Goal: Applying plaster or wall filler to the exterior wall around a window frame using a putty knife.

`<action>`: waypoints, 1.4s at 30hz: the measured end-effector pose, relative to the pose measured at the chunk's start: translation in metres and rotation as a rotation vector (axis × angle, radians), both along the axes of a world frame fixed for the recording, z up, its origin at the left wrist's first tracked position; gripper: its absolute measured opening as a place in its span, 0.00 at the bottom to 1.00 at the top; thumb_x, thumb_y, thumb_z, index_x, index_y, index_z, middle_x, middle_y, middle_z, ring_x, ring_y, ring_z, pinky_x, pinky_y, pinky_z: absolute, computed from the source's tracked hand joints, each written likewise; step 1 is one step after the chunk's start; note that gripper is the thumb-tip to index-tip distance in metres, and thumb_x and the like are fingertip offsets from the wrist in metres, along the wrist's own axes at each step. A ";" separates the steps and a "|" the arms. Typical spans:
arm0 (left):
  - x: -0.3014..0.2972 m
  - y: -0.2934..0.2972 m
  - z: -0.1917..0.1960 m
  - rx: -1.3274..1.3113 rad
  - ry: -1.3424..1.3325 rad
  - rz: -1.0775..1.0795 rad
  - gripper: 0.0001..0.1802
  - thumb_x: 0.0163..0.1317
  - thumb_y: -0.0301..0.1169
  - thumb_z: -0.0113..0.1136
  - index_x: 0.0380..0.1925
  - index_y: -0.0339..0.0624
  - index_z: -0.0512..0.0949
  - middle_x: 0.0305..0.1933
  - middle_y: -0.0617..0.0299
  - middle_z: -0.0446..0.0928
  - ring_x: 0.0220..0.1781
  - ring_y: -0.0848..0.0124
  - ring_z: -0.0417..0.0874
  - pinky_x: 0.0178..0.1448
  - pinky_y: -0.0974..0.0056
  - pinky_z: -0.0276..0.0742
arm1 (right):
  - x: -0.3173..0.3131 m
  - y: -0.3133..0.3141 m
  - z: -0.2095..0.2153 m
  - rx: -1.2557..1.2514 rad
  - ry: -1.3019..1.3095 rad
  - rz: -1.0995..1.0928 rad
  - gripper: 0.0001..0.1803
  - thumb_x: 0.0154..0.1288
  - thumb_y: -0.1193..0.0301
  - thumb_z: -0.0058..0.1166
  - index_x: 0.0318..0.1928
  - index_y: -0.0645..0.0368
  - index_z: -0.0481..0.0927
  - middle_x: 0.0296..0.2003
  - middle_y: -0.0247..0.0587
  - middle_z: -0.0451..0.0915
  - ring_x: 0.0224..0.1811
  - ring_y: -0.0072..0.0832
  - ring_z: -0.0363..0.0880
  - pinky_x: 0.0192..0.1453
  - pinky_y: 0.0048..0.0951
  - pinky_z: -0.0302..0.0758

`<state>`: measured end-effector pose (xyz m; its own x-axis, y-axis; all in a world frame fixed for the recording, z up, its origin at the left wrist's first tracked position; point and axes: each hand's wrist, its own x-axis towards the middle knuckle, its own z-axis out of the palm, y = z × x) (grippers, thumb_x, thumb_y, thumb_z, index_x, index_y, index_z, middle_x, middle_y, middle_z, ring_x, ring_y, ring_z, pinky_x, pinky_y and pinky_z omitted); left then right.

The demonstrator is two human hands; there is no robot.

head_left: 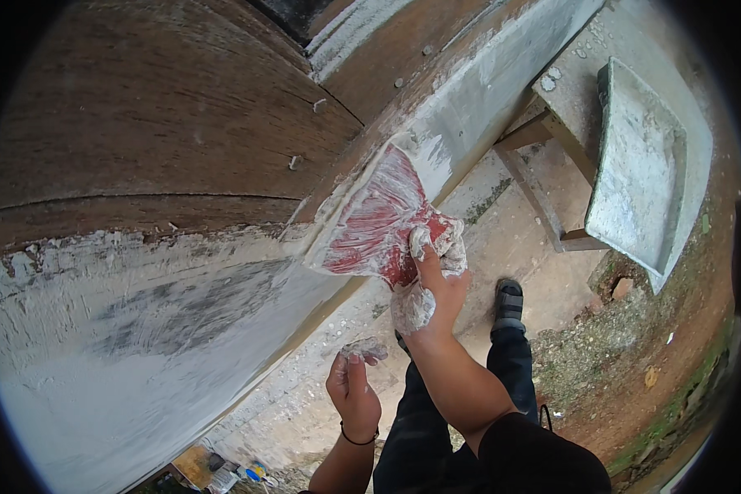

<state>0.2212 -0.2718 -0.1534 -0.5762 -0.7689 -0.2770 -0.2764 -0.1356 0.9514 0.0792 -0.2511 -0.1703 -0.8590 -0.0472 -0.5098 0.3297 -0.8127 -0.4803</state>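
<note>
My right hand (435, 284), smeared with white putty, grips the handle of a wide red scraper (370, 218). The scraper's blade is coated with white putty and lies flat against the white-coated lower band (140, 329) of a curved wooden surface. My left hand (352, 387) hangs lower, with fingers loosely curled and a dab of white putty (362, 347) on the fingertips. A dark band circles that wrist. The upper wooden planks (165, 115) are bare brown with a few nail heads.
A putty-caked rectangular tray (642, 173) rests on a wooden stand (552, 148) at the right. My legs in dark trousers and a sandalled foot (509, 303) stand on rough concrete ground. Reddish soil lies at the right, small cans (243, 473) at the bottom.
</note>
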 end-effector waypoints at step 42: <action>0.068 -0.027 0.003 0.056 -0.016 0.114 0.11 0.63 0.28 0.41 0.27 0.32 0.71 0.27 0.60 0.72 0.32 0.76 0.70 0.40 0.70 0.65 | 0.044 -0.013 -0.005 1.300 1.114 -0.123 0.10 0.40 0.81 0.55 0.28 0.71 0.74 0.33 0.55 0.74 0.32 0.50 0.73 0.34 0.39 0.72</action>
<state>0.2888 -0.2985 -0.1502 -0.4811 -0.8123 -0.3296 -0.2709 -0.2198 0.9372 0.1228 -0.2637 -0.1752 -0.7653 -0.0294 0.6430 -0.6249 0.2738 -0.7311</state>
